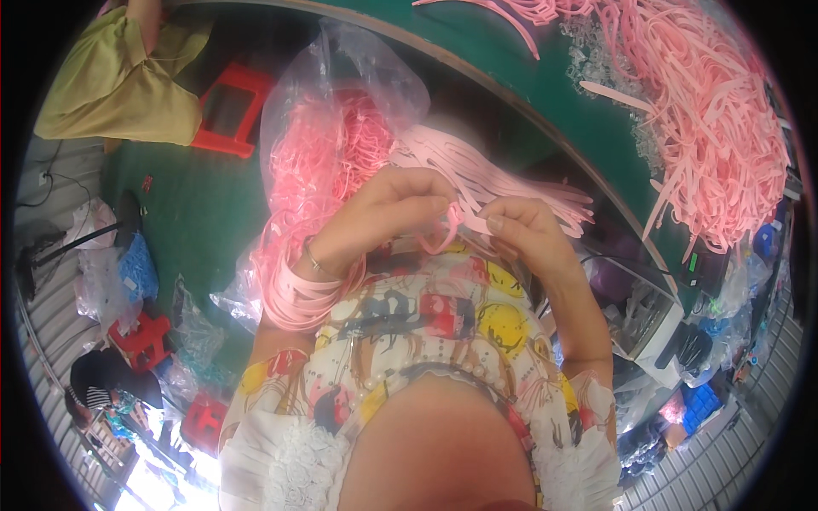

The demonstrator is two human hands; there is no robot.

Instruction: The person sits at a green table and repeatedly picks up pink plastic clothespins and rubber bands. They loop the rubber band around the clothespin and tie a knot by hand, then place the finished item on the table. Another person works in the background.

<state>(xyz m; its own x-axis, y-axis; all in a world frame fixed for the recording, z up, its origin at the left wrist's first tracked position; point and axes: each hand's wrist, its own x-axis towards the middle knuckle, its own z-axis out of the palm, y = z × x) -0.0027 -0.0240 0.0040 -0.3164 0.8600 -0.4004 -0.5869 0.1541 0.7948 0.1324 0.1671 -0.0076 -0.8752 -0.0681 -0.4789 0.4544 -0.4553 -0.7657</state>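
Observation:
A pink strap [457, 220] is stretched between my two hands in front of my chest, with a small loop or knot in it. My left hand [388, 209] is closed, thumb and forefinger pinching the strap. On its other side my right hand [535, 238] pinches the strap's flat end. Several pink loops [294, 298] hang around my left wrist and forearm. Just beyond my hands lies a bundle of flat pale-pink straps [503, 183]. Past my left hand, a clear plastic bag [375, 55] holds a tangle of brighter pink straps [315, 153].
A large heap of pink straps [724, 128] covers the right of the green table [545, 94], with small clear plastic pieces [596, 64] beside it. A red stool [234, 111] stands near a person in olive clothing [128, 94]. Plastic bags [200, 332] lie at left.

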